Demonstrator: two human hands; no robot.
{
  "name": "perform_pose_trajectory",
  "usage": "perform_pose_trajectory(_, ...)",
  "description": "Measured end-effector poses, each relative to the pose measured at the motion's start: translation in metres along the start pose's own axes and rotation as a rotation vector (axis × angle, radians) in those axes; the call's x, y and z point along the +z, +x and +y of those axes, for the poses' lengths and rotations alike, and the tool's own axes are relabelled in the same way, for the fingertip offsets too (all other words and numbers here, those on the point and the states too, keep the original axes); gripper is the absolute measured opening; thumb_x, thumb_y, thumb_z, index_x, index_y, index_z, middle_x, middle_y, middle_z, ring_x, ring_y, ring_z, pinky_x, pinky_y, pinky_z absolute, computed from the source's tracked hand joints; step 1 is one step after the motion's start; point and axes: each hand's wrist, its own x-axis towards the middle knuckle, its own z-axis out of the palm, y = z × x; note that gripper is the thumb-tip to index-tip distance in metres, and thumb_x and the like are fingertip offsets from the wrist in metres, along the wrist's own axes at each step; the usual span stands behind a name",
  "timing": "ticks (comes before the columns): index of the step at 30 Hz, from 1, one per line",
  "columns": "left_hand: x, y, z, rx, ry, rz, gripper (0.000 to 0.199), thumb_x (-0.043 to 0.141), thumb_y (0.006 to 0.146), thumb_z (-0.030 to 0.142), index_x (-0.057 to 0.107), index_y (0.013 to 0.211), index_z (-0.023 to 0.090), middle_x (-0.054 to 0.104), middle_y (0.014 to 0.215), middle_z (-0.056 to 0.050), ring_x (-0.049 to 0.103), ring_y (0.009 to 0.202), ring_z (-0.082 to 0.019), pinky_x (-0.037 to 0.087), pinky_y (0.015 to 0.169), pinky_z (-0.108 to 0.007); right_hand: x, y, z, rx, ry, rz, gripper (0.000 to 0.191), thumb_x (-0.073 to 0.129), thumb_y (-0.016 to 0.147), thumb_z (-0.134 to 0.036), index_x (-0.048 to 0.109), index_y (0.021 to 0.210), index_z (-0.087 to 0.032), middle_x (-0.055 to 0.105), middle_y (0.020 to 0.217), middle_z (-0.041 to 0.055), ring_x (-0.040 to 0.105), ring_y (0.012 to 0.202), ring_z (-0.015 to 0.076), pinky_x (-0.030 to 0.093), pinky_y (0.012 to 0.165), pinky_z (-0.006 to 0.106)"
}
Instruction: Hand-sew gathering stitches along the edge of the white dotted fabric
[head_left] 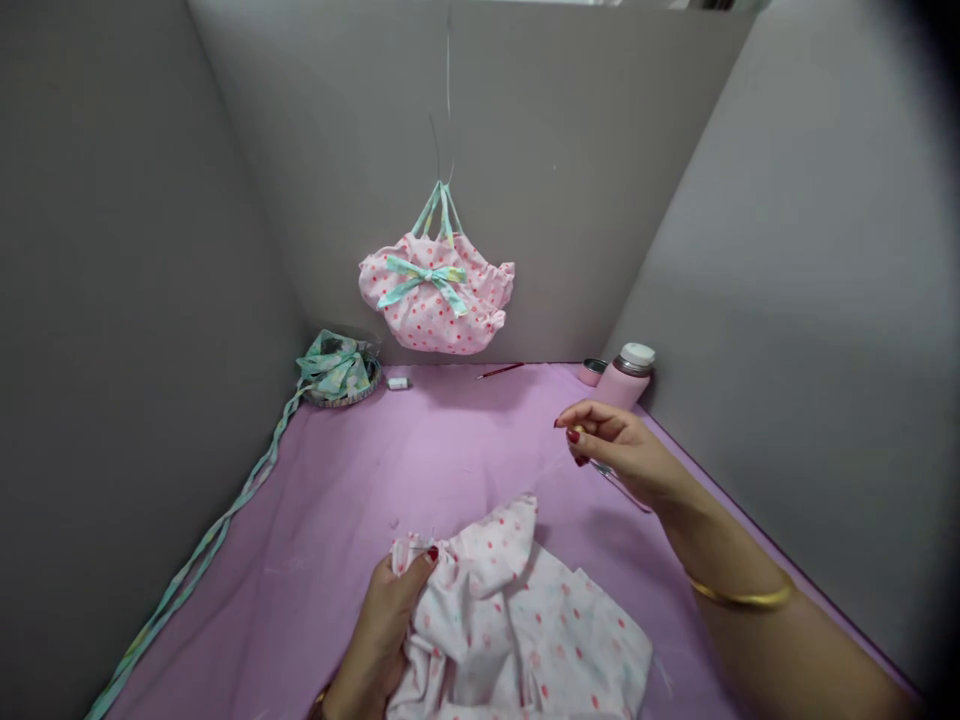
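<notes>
White fabric with red and pink dots (517, 620) lies gathered at the front middle. My left hand (386, 610) is closed on its upper left edge, with the thumb pressed on the folds. Raised above the cloth to the right is my right hand (619, 445), its thumb and forefinger pinched together. What lies between those fingertips is too small to name. A thin shiny metal thing (619, 485) shows just below that hand; whether the hand holds it is unclear.
A dotted bag with a green bow (435, 310) hangs at the back. Green fabric (334, 365) fills a basket at left, trailing long strips (217, 540). A white spool (397, 383), red pen-like stick (500, 371), pink bottle (622, 380) and cup (592, 372) stand behind. Grey panels surround the purple tablecloth (322, 480).
</notes>
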Motion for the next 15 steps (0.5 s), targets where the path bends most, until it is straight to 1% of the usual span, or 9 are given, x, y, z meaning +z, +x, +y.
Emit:
perform_pose_trajectory(3, -0.002, -0.001, 0.001, -0.007, -0.026, -0.033, 0.016, 0.067, 0.069, 0.027, 0.06, 0.073, 0.014, 0.069, 0.062, -0.004, 0.064, 0.058, -0.019, 0.049, 0.058, -0.026, 0.002, 0.005, -0.005, -0.007, -0.071, 0.023, 0.015, 0.065, 0.077, -0.031, 0.061, 0.085, -0.019, 0.05, 0.068, -0.0009, 0.044, 0.057, 0.0086, 0.043, 0.053, 0.02)
perform_pose_trajectory(5, -0.003, -0.001, 0.0, -0.001, -0.025, -0.025, 0.015, 0.067, 0.07, 0.027, 0.06, 0.073, 0.014, 0.068, 0.06, -0.003, 0.064, 0.057, -0.019, 0.049, 0.057, -0.026, 0.007, 0.001, -0.013, -0.034, -0.101, -0.006, 0.016, 0.063, 0.078, -0.032, 0.061, 0.086, -0.019, 0.05, 0.066, -0.001, 0.044, 0.056, 0.009, 0.043, 0.051, 0.021)
perform_pose_trajectory(10, -0.004, 0.0, -0.004, 0.018, -0.012, 0.004, 0.015, 0.067, 0.071, 0.027, 0.058, 0.074, 0.015, 0.067, 0.059, -0.002, 0.063, 0.054, -0.017, 0.048, 0.056, -0.026, 0.022, -0.023, -0.037, -0.072, -0.195, -0.181, 0.017, 0.061, 0.081, -0.035, 0.062, 0.086, -0.019, 0.051, 0.061, -0.0005, 0.047, 0.05, 0.0089, 0.041, 0.045, 0.021)
perform_pose_trajectory(15, -0.007, 0.003, -0.007, 0.03, 0.015, 0.043, 0.017, 0.068, 0.07, 0.028, 0.058, 0.074, 0.015, 0.065, 0.061, -0.001, 0.061, 0.055, -0.016, 0.047, 0.056, -0.024, 0.026, -0.039, -0.052, -0.089, -0.243, -0.322, 0.014, 0.056, 0.085, -0.032, 0.063, 0.087, -0.02, 0.055, 0.062, 0.0012, 0.049, 0.049, 0.0093, 0.041, 0.044, 0.021)
